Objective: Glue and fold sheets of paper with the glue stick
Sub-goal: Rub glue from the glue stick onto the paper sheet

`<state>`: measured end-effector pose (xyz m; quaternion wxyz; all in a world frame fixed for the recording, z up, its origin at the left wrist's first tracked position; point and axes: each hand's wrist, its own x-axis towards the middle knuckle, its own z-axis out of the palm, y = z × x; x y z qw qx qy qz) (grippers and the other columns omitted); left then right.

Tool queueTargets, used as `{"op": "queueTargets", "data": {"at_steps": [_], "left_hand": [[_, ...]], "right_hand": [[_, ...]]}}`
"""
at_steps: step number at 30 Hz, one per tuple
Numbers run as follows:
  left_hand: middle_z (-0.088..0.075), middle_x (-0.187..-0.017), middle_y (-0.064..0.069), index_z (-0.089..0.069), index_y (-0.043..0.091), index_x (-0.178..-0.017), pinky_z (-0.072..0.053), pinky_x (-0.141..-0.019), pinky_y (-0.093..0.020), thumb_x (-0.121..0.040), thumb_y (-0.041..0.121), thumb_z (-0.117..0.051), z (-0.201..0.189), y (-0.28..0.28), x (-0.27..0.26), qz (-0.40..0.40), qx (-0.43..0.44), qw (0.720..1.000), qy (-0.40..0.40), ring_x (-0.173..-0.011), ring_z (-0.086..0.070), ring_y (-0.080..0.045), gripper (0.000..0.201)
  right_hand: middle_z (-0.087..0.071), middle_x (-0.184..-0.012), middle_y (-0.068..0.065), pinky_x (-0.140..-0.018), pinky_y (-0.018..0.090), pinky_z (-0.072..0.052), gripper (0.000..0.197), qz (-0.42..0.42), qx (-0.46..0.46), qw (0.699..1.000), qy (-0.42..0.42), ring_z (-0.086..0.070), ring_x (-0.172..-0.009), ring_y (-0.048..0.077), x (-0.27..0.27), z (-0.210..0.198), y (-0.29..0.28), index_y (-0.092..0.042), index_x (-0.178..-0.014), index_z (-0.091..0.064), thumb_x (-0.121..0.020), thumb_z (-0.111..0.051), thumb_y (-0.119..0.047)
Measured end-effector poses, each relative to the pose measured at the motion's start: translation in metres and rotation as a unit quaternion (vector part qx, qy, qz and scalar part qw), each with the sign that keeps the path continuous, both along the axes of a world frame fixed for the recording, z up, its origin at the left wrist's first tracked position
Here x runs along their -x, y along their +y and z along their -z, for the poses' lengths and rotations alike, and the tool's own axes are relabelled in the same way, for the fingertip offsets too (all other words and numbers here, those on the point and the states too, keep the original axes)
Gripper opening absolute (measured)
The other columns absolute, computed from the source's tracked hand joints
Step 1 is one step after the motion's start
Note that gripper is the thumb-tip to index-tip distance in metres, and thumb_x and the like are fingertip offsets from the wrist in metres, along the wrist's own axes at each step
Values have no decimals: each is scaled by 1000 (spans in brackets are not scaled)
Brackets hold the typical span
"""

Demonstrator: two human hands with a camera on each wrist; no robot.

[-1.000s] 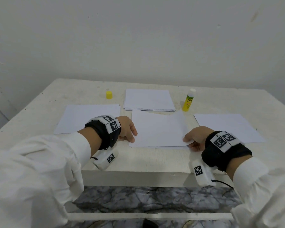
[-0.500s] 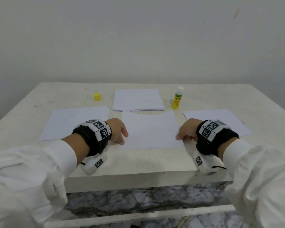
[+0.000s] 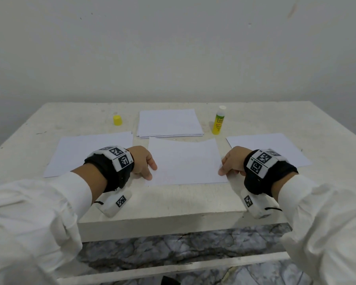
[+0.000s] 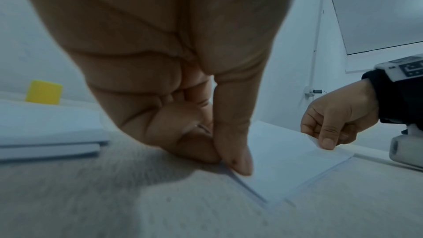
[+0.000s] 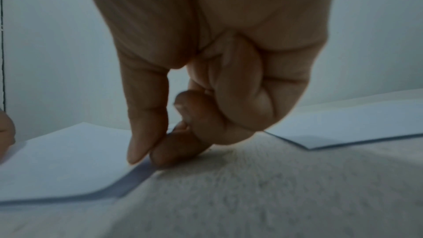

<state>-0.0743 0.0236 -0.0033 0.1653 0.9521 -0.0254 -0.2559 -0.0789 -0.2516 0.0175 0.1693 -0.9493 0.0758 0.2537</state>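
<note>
1. The folded sheet (image 3: pixel 184 161) lies flat on the counter (image 3: pixel 173 202), its long axis running left to right, just in front of the paper stack (image 3: pixel 169 122).
2. The left hand (image 3: pixel 141 161) pinches the sheet's left edge with thumb and forefinger.
3. The right hand (image 3: pixel 233 161) pinches its right edge, lifting the top layer slightly.
4. The glue stick (image 3: pixel 218 121) stands upright, uncapped, just right of the stack; the yellow cap (image 3: pixel 117 120) sits left of the stack.

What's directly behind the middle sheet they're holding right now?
A stack of paper lies behind the middle sheet, whose curled far edge covers the stack's near edge. Both the left hand and the right hand pinch the sheet's near corners.
</note>
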Motion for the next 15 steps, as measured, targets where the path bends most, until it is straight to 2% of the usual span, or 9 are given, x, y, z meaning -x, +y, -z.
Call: {"op": "queueTargets", "data": {"at_steps": [4,7,10,13,15], "left_hand": [[-61,-76,4,-65,28,-88,-43,-63,-18,-73,17,-82,1,1,-1,-7,6,1000,7,-68,-55,-12,25],[-61,-76,3,-65,29,-86,-43,-62,-18,-72,16,-82,1,1,-2,-7,8,1000,8,-65,-55,-12,25],[-60,-73,4,-66,28,-87,-42,-61,-18,-72,15,-82,1,1,-1,-8,11,1000,8,-62,-53,-11,25],[-59,-73,5,-67,26,-92,-42,-60,-17,-73,15,-81,-1,1,-1,-7,12,1000,9,-61,-53,-10,26],[-58,-74,6,-68,22,-101,-41,-58,-16,-74,15,-81,-2,-1,0,-4,6,1000,8,-63,-53,-10,32]], "right_hand": [[-52,-67,0,-43,17,-34,25,-13,10,1000,2,-44,-54,11,0,1,0,-10,-97,-63,-79,-75,-22],[-54,-66,-1,-48,19,-39,17,-6,12,1000,-4,-48,-54,10,-2,2,0,-17,-83,-58,-80,-74,-21],[-54,-65,-2,-49,19,-38,24,-6,12,1000,-9,-48,-54,10,-3,3,0,-20,-70,-51,-81,-72,-19],[-53,-65,-1,-49,19,-38,23,-8,20,1000,-9,-47,-54,11,-2,4,2,-18,-71,-52,-81,-73,-19],[-53,-67,3,-49,21,-36,21,0,24,1000,-9,-46,-56,14,-2,6,4,-10,-80,-56,-78,-76,-17]]}}
